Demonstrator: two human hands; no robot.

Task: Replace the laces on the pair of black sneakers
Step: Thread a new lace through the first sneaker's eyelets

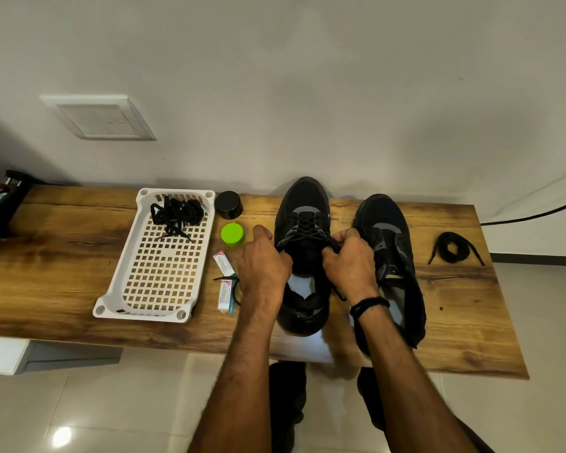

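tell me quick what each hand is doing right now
Left hand: closed, pinching a lace end of the left sneaker.
Right hand: closed on the other lace end.

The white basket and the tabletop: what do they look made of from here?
The white basket looks like moulded plastic with a slight sheen: one-piece grid floor, rounded rim and corner sockets. A bundle of black laces lies in its far end. The tabletop shows brown wood grain and knots, matte to satin; whether it is solid wood or a printed laminate cannot be told from here.
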